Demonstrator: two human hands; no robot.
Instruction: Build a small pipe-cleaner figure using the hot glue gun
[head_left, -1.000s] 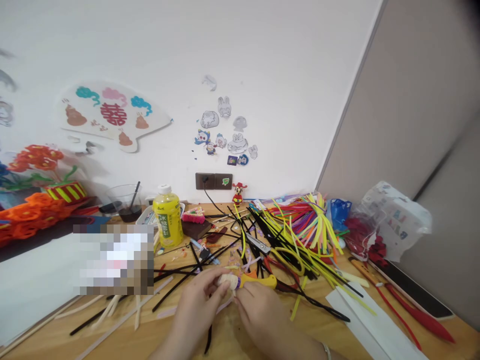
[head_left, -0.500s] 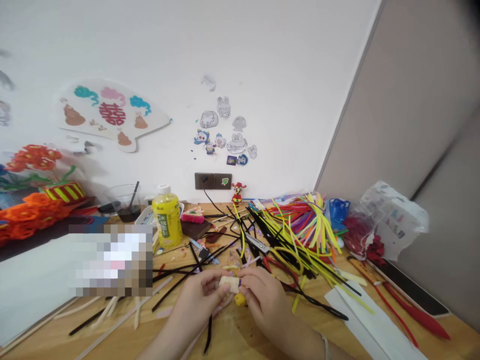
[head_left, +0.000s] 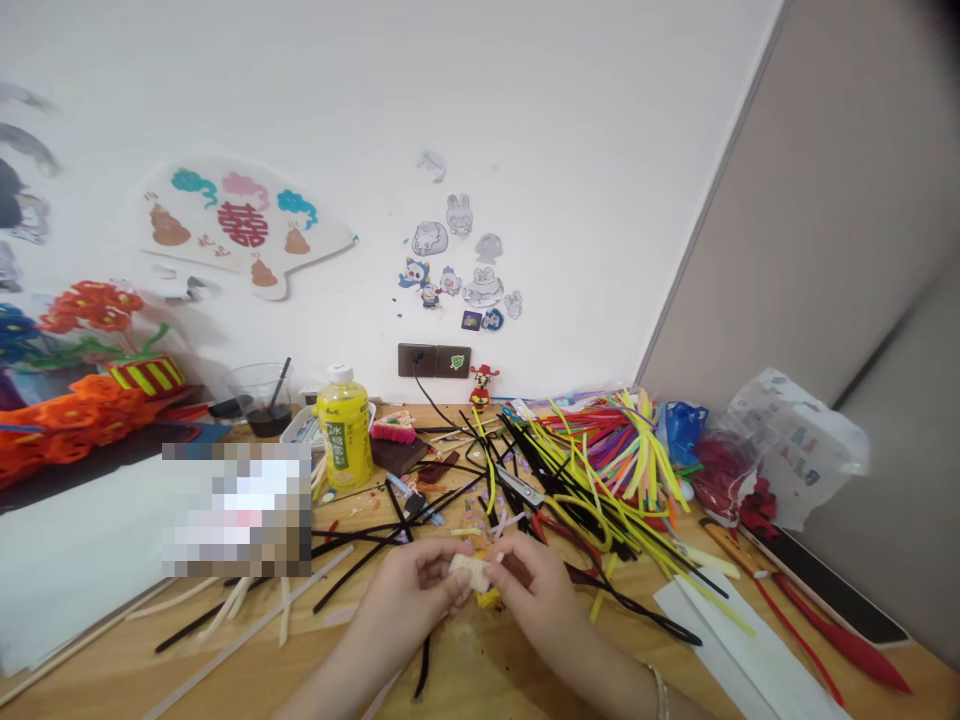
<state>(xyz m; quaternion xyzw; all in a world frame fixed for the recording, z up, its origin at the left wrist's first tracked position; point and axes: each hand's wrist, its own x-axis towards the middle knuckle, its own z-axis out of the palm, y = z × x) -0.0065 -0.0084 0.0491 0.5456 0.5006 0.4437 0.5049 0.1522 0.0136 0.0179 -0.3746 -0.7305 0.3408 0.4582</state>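
Observation:
Both my hands meet low in the middle of the wooden table (head_left: pixel 495 680). My left hand (head_left: pixel 409 590) and my right hand (head_left: pixel 536 595) pinch a small cream-coloured wound piece (head_left: pixel 466 571) between their fingertips. A bit of yellow (head_left: pixel 487 598) shows just under it. Loose black pipe cleaners (head_left: pixel 375 550) lie scattered around the hands.
A big heap of coloured pipe cleaners (head_left: pixel 607 460) fills the right. Scissors (head_left: pixel 517 487) lie behind the hands. A yellow drink bottle (head_left: pixel 343 430) stands at the back left, orange and red craft flowers (head_left: pixel 82 400) at far left. White paper strips (head_left: pixel 735 650) and a plastic bag (head_left: pixel 787 440) lie at right.
My right hand has come up beside the cream piece, covering the yellow handle seen a second ago. The view has shifted slightly right.

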